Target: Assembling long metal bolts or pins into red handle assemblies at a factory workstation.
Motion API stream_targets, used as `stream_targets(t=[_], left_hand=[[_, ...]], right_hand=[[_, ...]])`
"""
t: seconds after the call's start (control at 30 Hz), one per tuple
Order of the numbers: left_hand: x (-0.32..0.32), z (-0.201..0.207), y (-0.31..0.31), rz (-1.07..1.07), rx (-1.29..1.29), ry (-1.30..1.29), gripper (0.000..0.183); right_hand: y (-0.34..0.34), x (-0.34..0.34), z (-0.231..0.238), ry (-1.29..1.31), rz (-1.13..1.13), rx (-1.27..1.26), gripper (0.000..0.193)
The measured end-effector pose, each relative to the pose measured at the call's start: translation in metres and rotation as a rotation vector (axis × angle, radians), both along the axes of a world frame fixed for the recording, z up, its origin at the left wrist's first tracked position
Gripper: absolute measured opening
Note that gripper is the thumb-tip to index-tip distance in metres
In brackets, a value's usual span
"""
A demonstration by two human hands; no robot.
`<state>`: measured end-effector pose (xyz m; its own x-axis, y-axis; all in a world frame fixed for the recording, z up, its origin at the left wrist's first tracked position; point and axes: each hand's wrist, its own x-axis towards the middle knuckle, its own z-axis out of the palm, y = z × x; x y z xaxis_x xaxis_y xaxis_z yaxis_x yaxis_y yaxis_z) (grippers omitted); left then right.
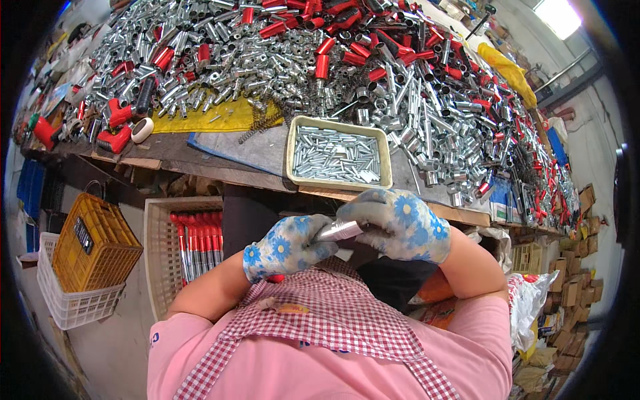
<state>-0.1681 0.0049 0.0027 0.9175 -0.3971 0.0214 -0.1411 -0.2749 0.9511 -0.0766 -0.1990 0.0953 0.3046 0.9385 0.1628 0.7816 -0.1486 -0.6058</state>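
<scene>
A short silver metal tube [339,231] is held level in front of my apron, just beyond the table's near edge. My left hand [288,247], in a blue-flowered work glove, has its fingers closed around the tube's left end. My right hand [399,223], gloved alike, grips the other end with its fingers bent over it. Part of the tube is hidden by the gloves. Right beyond my hands, a cream plastic tray [337,185] on the table edge holds many small silver pins [337,155].
Heaps of silver metal fittings [227,73] and red parts [323,65] cover the table. Red tool bodies [115,139] lie at its left edge. Below left, a pale crate [152,260] holds red-and-silver tools [200,243]; a yellow crate [100,233] sits in a white basket [83,303].
</scene>
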Motion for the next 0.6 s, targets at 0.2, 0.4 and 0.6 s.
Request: stream_targets(t=[0.2, 0.4, 0.6], left_hand=[[-0.005, -0.005, -0.008, 0.041, 0.012, -0.119, 0.029], [-0.002, 0.006, -0.004, 0.04, 0.069, -0.072, 0.031], [-0.006, 0.002, -0.005, 0.016, 0.052, -0.084, 0.034]], right_hand=[[0.007, -0.01, 0.014, -0.11, -0.295, -0.614, 0.049], [-0.004, -0.007, 0.011, -0.427, -0.204, -0.008, 0.054], [-0.015, -0.003, 0.013, -0.11, -0.355, -0.243, 0.053]])
